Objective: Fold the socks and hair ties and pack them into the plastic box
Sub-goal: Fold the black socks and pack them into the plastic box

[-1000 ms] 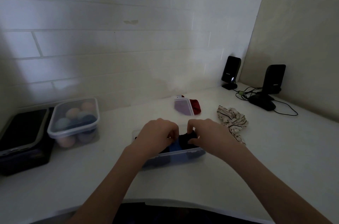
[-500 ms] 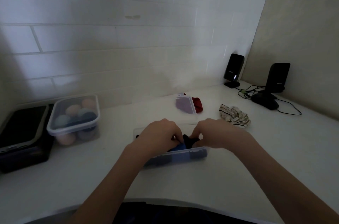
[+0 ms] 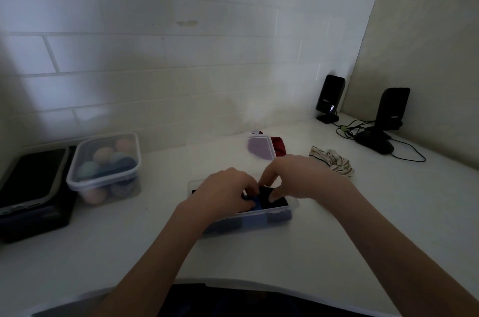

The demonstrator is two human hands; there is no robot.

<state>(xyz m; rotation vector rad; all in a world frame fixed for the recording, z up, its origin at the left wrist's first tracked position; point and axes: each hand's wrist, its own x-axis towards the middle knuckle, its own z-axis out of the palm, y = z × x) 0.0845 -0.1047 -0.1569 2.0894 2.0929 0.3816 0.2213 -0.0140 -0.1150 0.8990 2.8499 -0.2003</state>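
— Socks, dark ones, packed into the clear plastic box (image 3: 248, 222) in front of the person: a black sock (image 3: 276, 200) at the right end, a blue sock (image 3: 255, 204) next to it, and something dark further left that I can't make out under the hand.

— How does the box lie?

— Low and oblong, its long axis running left to right across the white desk (image 3: 388, 226), the right end turned slightly away from the person. It has no lid on.

— And the hands?

— Both are over the box. The left hand (image 3: 223, 193) has its fingers curled down into the cloth near the blue sock; whether it actually grips the sock I cannot tell. The right hand (image 3: 298, 179) pinches the black sock with thumb and fingers, its forefinger bent downward at the far rim.

— What else can you count?

— One striped scrunchie (image 3: 333, 161) on the desk just right of the right hand, apart from the box. One clear lid (image 3: 260, 148) further back, lying over a purple piece, with a dark red cloth (image 3: 280, 149) touching its right side. One closed container (image 3: 103, 163) of pastel balls at the left, and a black device (image 3: 33, 184) beside it. Two black speakers (image 3: 330, 97) in the far right corner, with cables and a dark mouse (image 3: 373, 143) near them.
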